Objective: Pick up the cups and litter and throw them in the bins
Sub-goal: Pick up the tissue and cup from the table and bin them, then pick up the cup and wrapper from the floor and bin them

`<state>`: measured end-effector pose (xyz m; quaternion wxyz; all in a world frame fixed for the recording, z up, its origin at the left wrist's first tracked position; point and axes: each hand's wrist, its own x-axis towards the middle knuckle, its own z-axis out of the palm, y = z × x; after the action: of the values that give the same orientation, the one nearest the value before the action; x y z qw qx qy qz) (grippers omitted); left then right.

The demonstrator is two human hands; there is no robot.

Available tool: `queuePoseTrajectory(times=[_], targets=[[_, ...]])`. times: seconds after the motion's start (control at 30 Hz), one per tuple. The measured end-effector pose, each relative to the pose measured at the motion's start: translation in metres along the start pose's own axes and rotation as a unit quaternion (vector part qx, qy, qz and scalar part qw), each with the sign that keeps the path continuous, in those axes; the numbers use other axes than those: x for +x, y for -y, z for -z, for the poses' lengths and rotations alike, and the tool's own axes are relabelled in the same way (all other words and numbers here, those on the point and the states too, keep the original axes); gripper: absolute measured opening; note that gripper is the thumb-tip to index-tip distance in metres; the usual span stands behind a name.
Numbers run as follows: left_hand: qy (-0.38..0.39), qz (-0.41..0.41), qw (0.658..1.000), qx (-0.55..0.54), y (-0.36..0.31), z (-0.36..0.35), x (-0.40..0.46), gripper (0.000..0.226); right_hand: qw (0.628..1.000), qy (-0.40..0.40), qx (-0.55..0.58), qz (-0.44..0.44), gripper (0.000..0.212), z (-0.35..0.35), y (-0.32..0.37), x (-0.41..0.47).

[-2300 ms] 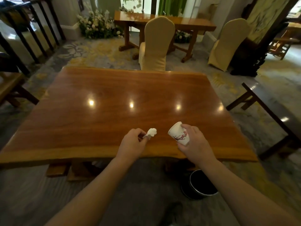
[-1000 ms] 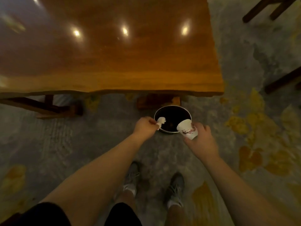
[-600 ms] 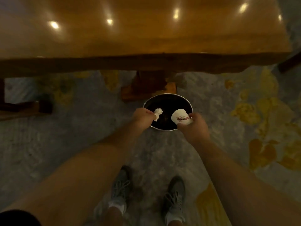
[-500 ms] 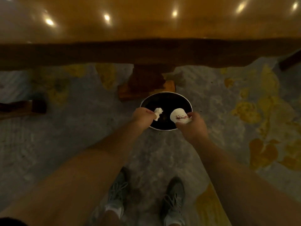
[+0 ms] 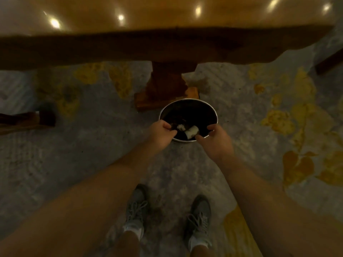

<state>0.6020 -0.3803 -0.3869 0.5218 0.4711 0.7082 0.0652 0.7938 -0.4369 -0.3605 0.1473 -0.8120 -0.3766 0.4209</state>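
Observation:
A round metal bin [image 5: 207, 106] with a dark inside stands on the floor by the table's foot. Inside it lie a white paper cup [image 5: 192, 132] on its side and a small white crumpled tissue [image 5: 181, 127] just left of it. My left hand [image 5: 161, 134] hovers over the bin's left rim with fingers apart and nothing in it. My right hand [image 5: 217, 140] is over the right rim, thumb and fingers spread, also empty. Both pieces are free of my hands.
The wooden table [image 5: 167, 41] overhangs just beyond the bin, with its carved foot [image 5: 167, 89] touching the bin's far side. My two feet in grey shoes [image 5: 167, 216] stand on the patterned carpet. A dark furniture leg [image 5: 26, 121] lies at the left.
Both hands have let go: the cup and the tissue have dropped from my fingers into the bin, and my fingers have spread apart.

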Motion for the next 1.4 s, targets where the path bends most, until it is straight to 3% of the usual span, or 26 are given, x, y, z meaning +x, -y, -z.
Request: queuePoseTrajectory(times=[0.17, 0.37, 0.53, 0.8, 1.07, 1.4], targets=[[0.009, -0.048, 0.998, 0.044, -0.033, 0.035, -0.061, 0.016, 0.996, -0.007, -0.064, 0.053, 0.026, 0.047, 0.035, -0.063], [0.004, -0.107, 0.991, 0.085, -0.117, 0.080, -0.154, 0.014, 0.983, -0.018, -0.101, 0.152, 0.013, 0.138, 0.084, -0.136], [-0.002, -0.181, 0.975, 0.130, -0.220, 0.115, -0.247, 0.012, 0.959, -0.028, -0.147, 0.240, 0.014, 0.246, 0.126, -0.181], [-0.120, -0.280, 0.947, 0.102, -0.356, 0.131, -0.354, 0.009, 0.912, -0.096, -0.179, 0.358, 0.017, 0.416, 0.163, -0.227], [-0.141, -0.296, 0.936, 0.128, -0.443, 0.110, -0.359, 0.008, 0.886, -0.098, -0.209, 0.403, 0.014, 0.507, 0.204, -0.196], [-0.139, -0.292, 0.933, 0.155, -0.583, 0.103, -0.208, 0.019, 0.877, -0.114, -0.268, 0.383, 0.014, 0.598, 0.271, -0.031]])
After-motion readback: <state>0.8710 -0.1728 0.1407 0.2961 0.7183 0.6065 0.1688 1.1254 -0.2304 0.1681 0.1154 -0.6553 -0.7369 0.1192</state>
